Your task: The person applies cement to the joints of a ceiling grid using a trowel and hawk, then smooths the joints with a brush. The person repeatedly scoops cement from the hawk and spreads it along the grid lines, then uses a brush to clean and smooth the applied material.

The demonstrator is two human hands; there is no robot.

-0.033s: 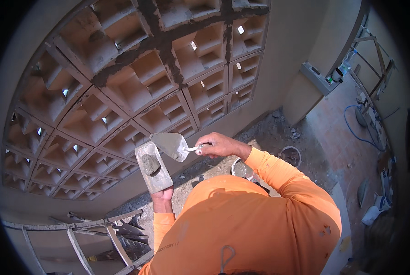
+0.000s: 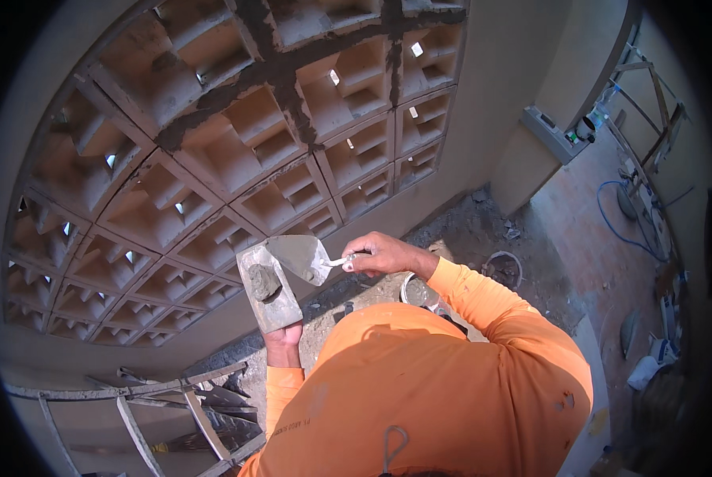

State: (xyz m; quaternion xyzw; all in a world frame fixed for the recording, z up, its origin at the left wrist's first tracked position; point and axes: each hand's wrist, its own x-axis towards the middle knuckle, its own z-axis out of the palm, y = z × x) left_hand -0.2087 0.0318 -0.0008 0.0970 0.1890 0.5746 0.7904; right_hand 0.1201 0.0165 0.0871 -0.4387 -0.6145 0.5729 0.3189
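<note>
My left hand (image 2: 283, 340) holds a rectangular grey hawk (image 2: 283, 316) from beneath; the fingers under it are hidden. On its face sits a lump of wet mortar (image 2: 262, 283). In my right hand (image 2: 382, 255) is the handle of a trowel (image 2: 304, 258), fingers closed round it. The blade points left, its tip at the hawk's upper edge, and carries a grey smear. Ahead stands a wall of square breeze blocks (image 2: 248, 131), with dark mortar (image 2: 280, 70) spread along several upper joints.
At lower left lies a ladder-like frame (image 2: 137, 433). A bucket (image 2: 417, 292) stands just beyond my body, with another round container (image 2: 505, 269) to its right. Rubble (image 2: 471, 219) lines the wall's foot. A blue hose (image 2: 610, 215) curls on the right-hand floor beside a grey ledge (image 2: 550, 135).
The trowel has shifted slightly right and its blade has turned a little. The hawk, with its mortar, has moved only slightly.
</note>
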